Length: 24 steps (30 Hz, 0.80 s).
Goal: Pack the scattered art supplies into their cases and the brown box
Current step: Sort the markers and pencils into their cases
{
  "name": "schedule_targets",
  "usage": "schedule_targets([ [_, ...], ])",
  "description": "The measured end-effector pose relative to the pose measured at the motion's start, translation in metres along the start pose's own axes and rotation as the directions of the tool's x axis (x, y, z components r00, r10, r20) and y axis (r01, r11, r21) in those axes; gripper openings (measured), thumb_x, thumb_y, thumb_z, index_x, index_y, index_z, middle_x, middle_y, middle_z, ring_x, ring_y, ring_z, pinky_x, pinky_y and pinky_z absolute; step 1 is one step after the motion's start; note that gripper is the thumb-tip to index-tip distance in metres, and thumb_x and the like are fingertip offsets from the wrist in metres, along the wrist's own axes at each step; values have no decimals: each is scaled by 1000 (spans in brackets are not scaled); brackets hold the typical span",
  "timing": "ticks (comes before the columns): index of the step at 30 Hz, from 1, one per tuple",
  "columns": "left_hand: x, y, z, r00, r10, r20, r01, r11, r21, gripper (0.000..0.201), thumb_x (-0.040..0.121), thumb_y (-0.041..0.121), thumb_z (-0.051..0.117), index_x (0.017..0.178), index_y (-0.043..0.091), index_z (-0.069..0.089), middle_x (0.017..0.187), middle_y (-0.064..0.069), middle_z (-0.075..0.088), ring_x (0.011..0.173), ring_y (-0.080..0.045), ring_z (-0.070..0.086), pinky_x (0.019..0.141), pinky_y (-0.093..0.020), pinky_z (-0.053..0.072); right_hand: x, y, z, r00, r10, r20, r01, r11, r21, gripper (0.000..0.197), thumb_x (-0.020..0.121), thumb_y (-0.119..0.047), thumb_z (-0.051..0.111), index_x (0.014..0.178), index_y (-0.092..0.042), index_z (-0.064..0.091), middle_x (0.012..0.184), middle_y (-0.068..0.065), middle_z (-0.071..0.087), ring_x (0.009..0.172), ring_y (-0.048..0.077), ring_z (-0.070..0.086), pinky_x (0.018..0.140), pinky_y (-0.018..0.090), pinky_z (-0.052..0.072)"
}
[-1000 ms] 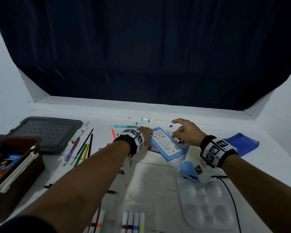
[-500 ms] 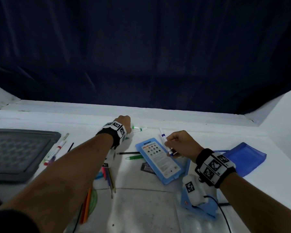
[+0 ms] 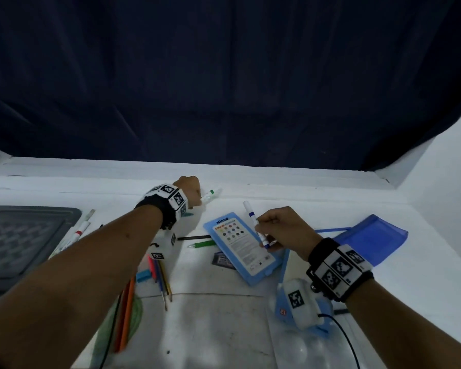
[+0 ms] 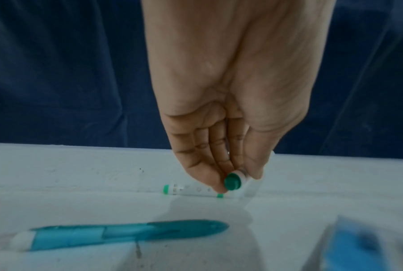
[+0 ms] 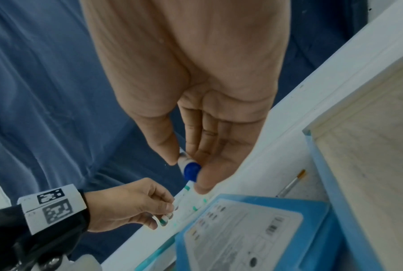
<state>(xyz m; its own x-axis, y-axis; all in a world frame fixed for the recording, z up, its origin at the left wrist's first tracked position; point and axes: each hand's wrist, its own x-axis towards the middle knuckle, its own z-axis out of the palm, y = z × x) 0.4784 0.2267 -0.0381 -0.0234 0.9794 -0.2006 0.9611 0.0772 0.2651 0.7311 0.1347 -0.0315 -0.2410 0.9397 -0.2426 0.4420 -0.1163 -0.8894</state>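
Two markers are held at this moment, one in each hand. A green-capped marker [image 4: 233, 181] is pinched between the thumb and curled fingertips of the left hand [image 3: 190, 190] at the far edge of the white table [image 3: 317, 198], with its capped end pointing towards the wrist camera; a second green-banded marker [image 4: 191, 190] is seen lying on the table just behind those fingers. A blue-capped marker [image 3: 256, 225] is gripped by the closed fingers of the right hand [image 3: 285, 230], tilted so that its white end points up and away, just above the right edge of the light blue pencil case [image 3: 242, 249]. That case is laid flat near the middle of the table, with its printed label facing up. A teal pen [image 4: 126, 234] is seen on the table close to the left wrist. Further left, a grey lid [image 3: 22, 243] is placed flat, and several coloured pencils [image 3: 157, 272] are spread beside the left forearm. A darker blue pouch [image 3: 375, 235] is lying to the right. The brown box cannot be seen in any view.
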Motion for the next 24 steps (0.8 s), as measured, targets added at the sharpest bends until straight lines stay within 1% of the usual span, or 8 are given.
schedule_targets([
  [4,-42,3,-11,998,-3,-57,-13,961,-277,8,87,8,67,94,6,70,92,-9,68,72,-19,66,65,-27,56,-27,-6,3,997,-66,-27,66,998,15,17,91,-8,61,78,1,68,70,7,68,71,23,65,59,28,49],
  [6,-71,1,-10,999,-2,-35,-13,898,-440,5,88,4,65,84,7,64,87,-12,66,67,-21,67,65,-30,59,-41,-8,7,993,-109,-44,110,994,19,18,91,-8,61,81,4,71,77,13,70,67,19,62,55,24,47],
  [8,-101,-1,-6,1000,6,-10,-11,833,-553,8,87,0,64,80,2,62,83,-17,64,64,-24,67,63,-32,60,-55,-7,13,989,-135,-66,137,991,14,19,91,-10,62,81,1,73,72,7,69,60,14,58,49,19,42],
  [11,-150,1,-1,1000,17,4,-11,794,-607,15,86,-2,64,100,-5,62,79,-20,66,60,-23,66,52,-25,56,-77,-5,23,987,-150,-65,154,986,59,18,91,-11,64,82,0,75,70,4,70,59,12,58,47,18,44],
  [14,-195,1,4,998,43,51,1,750,-662,39,85,-3,65,121,6,52,83,-19,71,60,-26,67,52,-27,55,-101,-2,35,989,-143,-49,149,976,157,18,91,-7,64,85,8,72,76,18,69,62,18,61,56,25,54],
  [18,-251,-2,18,994,71,88,9,722,-692,23,85,-5,66,98,13,59,79,-19,71,64,-31,68,64,-38,61,-129,4,53,995,-89,-37,95,959,267,12,88,-5,67,83,4,72,82,23,68,70,29,64,74,46,60],
  [21,-288,-13,34,995,27,99,52,699,-713,24,85,-5,66,96,14,58,76,-17,67,52,-21,66,51,-26,55,-151,11,68,999,-41,-29,48,961,273,11,87,-5,68,84,5,72,82,24,70,70,27,67,68,40,62],
  [24,-314,-31,47,994,-18,108,89,709,-699,24,84,-2,69,102,11,60,77,-21,67,55,-23,65,54,-29,56,-173,18,83,1000,-18,-15,21,971,237,10,88,-6,68,84,3,72,80,20,72,66,22,69,61,30,58],
])
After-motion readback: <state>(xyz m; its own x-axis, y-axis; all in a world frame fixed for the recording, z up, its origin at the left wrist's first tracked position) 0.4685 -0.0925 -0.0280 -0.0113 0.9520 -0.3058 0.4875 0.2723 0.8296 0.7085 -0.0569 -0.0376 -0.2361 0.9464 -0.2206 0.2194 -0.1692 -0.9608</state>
